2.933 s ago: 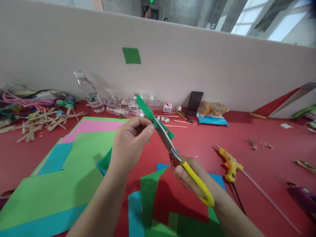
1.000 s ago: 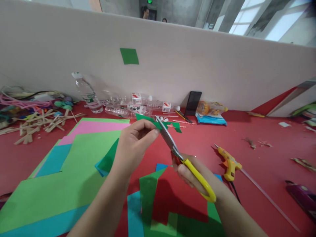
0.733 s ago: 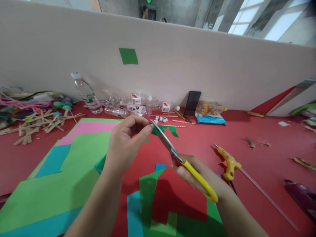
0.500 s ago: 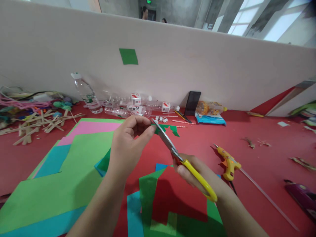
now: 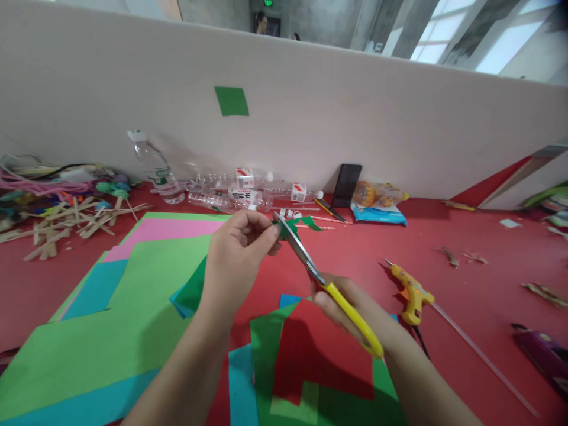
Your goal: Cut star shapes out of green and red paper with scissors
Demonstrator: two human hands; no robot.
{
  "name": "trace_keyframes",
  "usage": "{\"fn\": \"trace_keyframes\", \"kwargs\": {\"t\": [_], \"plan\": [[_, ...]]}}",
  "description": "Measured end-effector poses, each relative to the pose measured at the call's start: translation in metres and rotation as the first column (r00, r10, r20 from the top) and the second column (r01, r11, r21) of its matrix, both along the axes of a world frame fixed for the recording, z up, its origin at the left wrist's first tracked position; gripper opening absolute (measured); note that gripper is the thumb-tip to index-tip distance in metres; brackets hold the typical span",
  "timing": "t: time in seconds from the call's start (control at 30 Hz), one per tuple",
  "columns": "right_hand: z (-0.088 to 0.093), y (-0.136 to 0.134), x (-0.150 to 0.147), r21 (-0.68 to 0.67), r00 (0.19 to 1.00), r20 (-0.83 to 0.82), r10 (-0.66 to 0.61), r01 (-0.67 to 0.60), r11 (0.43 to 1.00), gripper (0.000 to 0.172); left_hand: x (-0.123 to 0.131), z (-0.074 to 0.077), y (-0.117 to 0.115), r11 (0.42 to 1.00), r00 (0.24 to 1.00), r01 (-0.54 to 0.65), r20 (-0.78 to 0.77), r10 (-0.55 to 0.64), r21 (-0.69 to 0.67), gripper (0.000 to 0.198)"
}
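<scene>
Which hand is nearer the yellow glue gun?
Right. The right hand, holding the scissors, is left of the glue gun, not touching it; the left hand, pinching the green paper, is farther left.

free lane over red tabletop (image 5: 355, 251) between scissors (image 5: 312, 268) and glue gun (image 5: 413, 293) — bottles (image 5: 245, 196) and phone (image 5: 347, 185) in the way behind

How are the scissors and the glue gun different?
The scissors are held in the right hand; the glue gun lies on the red table. The scissors have long metal blades; the glue gun has a short tip. Both are partly yellow.
</scene>
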State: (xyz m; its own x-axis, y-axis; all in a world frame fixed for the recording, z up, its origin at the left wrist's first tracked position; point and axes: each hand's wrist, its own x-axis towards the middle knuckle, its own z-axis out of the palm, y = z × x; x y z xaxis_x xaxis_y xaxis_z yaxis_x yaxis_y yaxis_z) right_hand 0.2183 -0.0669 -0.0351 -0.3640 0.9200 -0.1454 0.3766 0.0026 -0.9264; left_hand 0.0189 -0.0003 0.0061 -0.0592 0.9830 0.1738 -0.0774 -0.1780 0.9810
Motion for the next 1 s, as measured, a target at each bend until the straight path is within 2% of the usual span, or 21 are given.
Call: {"fn": "trace_keyframes", "kwargs": {"t": [0.1, 0.23, 0.47, 0.6, 0.73, 1.0], "plan": [[-0.001, -0.002, 0.001, -0.019, 0.995, -0.097, 0.020, -0.022, 1.000, 0.062, -0.004, 0.003, 0.001, 0.991, 0.988, 0.112, 0.113, -0.104, -0.069, 0.013], [-0.004, -0.002, 0.001, 0.000, 0.990, -0.142, 0.022, -0.022, 1.000, 0.060, -0.007, 0.001, 0.001, 0.986, 0.977, 0.158, 0.157, -0.148, -0.057, 0.011], [-0.002, -0.004, -0.001, -0.015, 0.989, -0.149, -0.013, 0.011, 1.000, 0.062, -0.001, 0.002, 0.000, 0.989, 0.969, 0.142, 0.207, -0.132, -0.034, 0.009], [0.001, -0.005, -0.004, -0.023, 0.992, -0.128, -0.021, 0.018, 1.000, 0.063, -0.001, 0.003, -0.001, 0.995, 0.978, 0.101, 0.183, -0.096, -0.020, 0.009], [-0.001, -0.007, -0.008, -0.017, 0.991, -0.125, -0.048, 0.047, 0.999, 0.063, -0.002, 0.004, -0.002, 0.994, 0.979, 0.110, 0.176, -0.105, -0.017, 0.009], [-0.001, -0.007, -0.010, -0.016, 0.995, -0.095, -0.026, 0.025, 1.000, 0.066, -0.002, 0.005, -0.001, 0.995, 0.978, 0.101, 0.184, -0.095, -0.021, 0.011]]}}
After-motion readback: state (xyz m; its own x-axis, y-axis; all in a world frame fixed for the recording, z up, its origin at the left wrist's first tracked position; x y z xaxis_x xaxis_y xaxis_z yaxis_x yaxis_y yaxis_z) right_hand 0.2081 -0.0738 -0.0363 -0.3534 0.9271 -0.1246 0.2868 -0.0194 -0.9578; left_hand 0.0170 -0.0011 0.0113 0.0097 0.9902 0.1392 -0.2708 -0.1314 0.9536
